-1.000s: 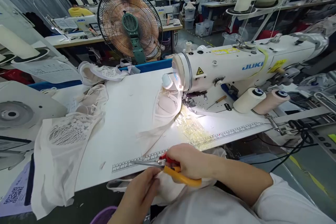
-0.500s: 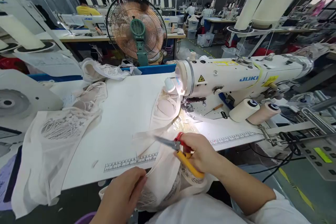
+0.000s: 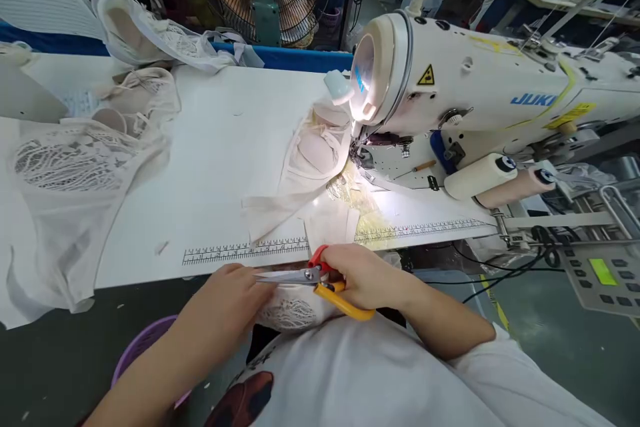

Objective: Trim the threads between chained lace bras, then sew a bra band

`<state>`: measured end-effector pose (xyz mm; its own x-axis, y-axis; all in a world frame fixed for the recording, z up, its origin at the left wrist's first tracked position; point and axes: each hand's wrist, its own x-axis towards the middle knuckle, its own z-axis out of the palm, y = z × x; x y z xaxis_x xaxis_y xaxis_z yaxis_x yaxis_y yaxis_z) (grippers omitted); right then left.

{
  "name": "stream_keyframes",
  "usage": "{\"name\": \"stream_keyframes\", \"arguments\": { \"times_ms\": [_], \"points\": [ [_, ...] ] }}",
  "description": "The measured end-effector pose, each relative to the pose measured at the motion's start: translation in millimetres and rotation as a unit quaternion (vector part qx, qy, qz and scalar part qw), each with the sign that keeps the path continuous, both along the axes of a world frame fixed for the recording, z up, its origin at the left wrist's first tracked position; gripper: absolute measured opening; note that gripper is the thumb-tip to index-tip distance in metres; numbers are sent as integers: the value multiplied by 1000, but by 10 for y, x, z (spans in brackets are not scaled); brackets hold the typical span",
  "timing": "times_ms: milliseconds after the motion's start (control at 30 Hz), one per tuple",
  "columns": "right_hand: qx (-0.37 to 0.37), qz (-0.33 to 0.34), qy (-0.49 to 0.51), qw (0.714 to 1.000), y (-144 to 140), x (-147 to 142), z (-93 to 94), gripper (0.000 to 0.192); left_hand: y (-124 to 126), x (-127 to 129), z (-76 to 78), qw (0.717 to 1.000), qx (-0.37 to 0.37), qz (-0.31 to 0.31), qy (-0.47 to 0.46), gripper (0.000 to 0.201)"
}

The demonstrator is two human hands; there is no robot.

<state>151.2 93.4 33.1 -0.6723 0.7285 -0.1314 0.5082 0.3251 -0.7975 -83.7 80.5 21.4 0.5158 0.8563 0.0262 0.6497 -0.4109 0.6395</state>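
My right hand is closed on the handles of a pair of scissors, one handle red, the other yellow. Their blades point left and lie close to my left hand, just above a pale lace bra at the table's front edge. The left fingers are curled at that bra's fabric; their tips are partly hidden. Part of the bra hangs down towards my lap. Another pale bra cup rests beside the lit needle area of a white sewing machine.
More pale bras lie at the left of the white table. A ruler strip runs along its front edge. Two thread cones, a small screwdriver and a control panel are at right. A fan stands behind.
The view has tilted down. The scissors have moved from above the fabric on the table down to my left hand, blades now nearly level. The left hand has come closer to the right.
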Motion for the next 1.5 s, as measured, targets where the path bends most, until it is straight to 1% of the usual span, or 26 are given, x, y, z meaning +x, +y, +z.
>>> {"name": "stream_keyframes", "arguments": {
  "times_ms": [100, 167, 233, 300, 367, 467, 533, 567, 633, 700, 733, 800, 867, 900, 967, 1033, 1100, 1133, 1233, 1300, 1400, 1467, 1500],
  "points": [
    [-20, -18, 17, 1000, 11, 49, -25, 16, -11, -205, -8, 997, 49, -19, 56, 24],
    [-28, -24, 25, 999, 19, 69, -38, 17, -38, -302, 18, 998, 40, 36, 38, 24],
    [-32, -29, 30, 999, 26, 78, -46, 17, -71, -350, 49, 996, -1, 89, -6, 21],
    [-35, -36, 28, 998, 26, 76, -48, 17, -100, -354, 74, 988, -43, 140, -57, 17],
    [-34, -44, 20, 998, 12, 66, -43, 17, -126, -326, 92, 970, -71, 199, -117, 14],
    [-39, -58, 2, 998, -49, 56, -32, 16, -166, -246, 111, 929, -105, 292, -204, 12],
    [-50, -56, -18, 997, -96, 65, -32, 16, -188, -172, 124, 905, -124, 326, -244, 13],
    [-57, -47, -31, 997, -113, 75, -33, 17, -194, -129, 131, 898, -126, 330, -262, 15],
    [-58, -32, -56, 996, -127, 97, -28, 21, -196, -29, 147, 897, -112, 308, -297, 20],
    [-39, -48, -54, 997, -118, 110, 7, 26, -188, 87, 159, 911, -69, 253, -317, 25],
    [-26, -65, -38, 997, -109, 108, 38, 26, -181, 149, 161, 921, -40, 223, -316, 29],
    [-8, -105, 17, 994, -87, 86, 119, 19, -164, 270, 153, 938, 19, 163, -304, 37],
    [0, -131, 78, 988, -58, 46, 198, 14, -144, 375, 136, 947, 61, 113, -293, 45],
    [1, -136, 104, 985, -40, 23, 228, 16, -133, 417, 128, 950, 67, 93, -289, 47],
    [2, -139, 135, 981, -2, -22, 263, 17, -115, 481, 119, 955, 56, 67, -284, 50],
    [-1, -140, 141, 980, 29, -61, 266, 15, -102, 520, 118, 958, 32, 59, -279, 49],
    [-8, -150, 143, 978, 46, -96, 245, 13, -95, 542, 114, 955, 8, 62, -289, 45],
    [-11, -158, 149, 976, 48, -113, 229, 13, -94, 549, 107, 952, -7, 71, -297, 41],
    [-21, -182, 192, 964, 36, -162, 166, 10, -96, 572, 71, 947, -58, 122, -293, 21],
    [-22, -195, 224, 955, 24, -195, 127, 11, -96, 593, 48, 951, -63, 145, -267, 13],
    [-13, -214, 233, 949, 22, -226, 97, 13, -80, 627, 54, 958, -70, 147, -236, 17],
    [-20, -215, 214, 953, 37, -207, 97, 16, -58, 635, 94, 954, -110, 145, -240, 22],
    [-31, -205, 206, 956, 48, -180, 99, 19, -44, 631, 121, 948, -139, 143, -249, 23]
  ]
}}
